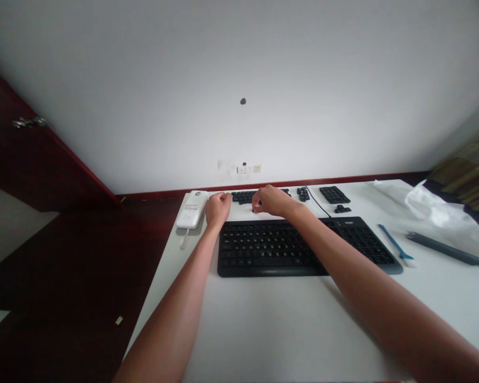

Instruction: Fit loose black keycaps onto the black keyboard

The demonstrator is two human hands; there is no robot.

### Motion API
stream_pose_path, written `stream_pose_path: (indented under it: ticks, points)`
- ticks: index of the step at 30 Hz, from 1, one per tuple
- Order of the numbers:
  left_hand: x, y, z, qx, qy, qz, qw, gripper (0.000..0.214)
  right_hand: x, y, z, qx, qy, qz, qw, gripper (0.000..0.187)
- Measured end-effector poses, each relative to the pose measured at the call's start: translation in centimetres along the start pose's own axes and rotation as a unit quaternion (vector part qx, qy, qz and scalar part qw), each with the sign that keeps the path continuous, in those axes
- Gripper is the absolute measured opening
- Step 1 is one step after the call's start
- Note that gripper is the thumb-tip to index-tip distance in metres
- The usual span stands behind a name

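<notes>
A black full-size computer keyboard (271,250) lies on the white desk (263,314), and both my hands are just beyond its far edge. My left hand (219,208) is curled, with its fingers bent down next to a white power bank (190,209). My right hand (272,200) reaches left, fingertips low beside a cluster of loose black keycaps (243,197). Whether either hand holds a small keycap is hidden by the fingers. More black keycaps are grouped to the right, in a small cluster (303,193) and a numpad-shaped block (334,194).
A blue plastic tool (395,242) and a long grey tool (445,249) lie at right, beside a crumpled white plastic bag (435,207). A black cable (317,201) runs behind the keyboard. The desk's left edge drops to a dark red floor; a wall stands behind.
</notes>
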State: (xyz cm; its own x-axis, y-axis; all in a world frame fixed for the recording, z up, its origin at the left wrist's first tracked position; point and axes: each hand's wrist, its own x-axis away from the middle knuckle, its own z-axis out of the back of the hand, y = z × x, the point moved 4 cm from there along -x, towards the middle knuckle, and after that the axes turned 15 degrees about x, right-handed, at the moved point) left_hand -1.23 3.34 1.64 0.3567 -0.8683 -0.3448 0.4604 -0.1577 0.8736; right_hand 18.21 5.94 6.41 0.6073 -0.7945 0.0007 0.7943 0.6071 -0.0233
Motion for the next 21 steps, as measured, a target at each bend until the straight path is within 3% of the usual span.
stream_pose_path:
  ticks: [7, 12, 17, 19, 21]
  points:
    - [0.0, 0.0, 0.0, 0.006, -0.003, -0.001, 1.0, 0.039, -0.2, 0.0, 0.0, -0.033, 0.006, 0.035, 0.999, 0.02]
    - [0.1, 0.1, 0.0, 0.0, -0.008, 0.015, 1.0, 0.039, 0.7, -1.6, 1.6, -0.115, 0.084, 0.084, 0.986, 0.024]
    - [0.1, 0.1, 0.0, -0.008, -0.01, 0.011, 1.0, 0.036, 5.2, -3.2, 0.4, -0.227, 0.091, 0.143, 0.959, 0.019]
    - [0.1, 0.1, 0.0, -0.01, -0.009, 0.005, 1.0, 0.036, 7.4, -2.4, -0.9, -0.308, 0.078, 0.116, 0.941, 0.023]
    - [0.1, 0.0, 0.0, -0.014, -0.008, 0.007, 1.0, 0.036, 9.2, -1.0, -2.3, -0.422, 0.053, 0.05, 0.903, 0.029]
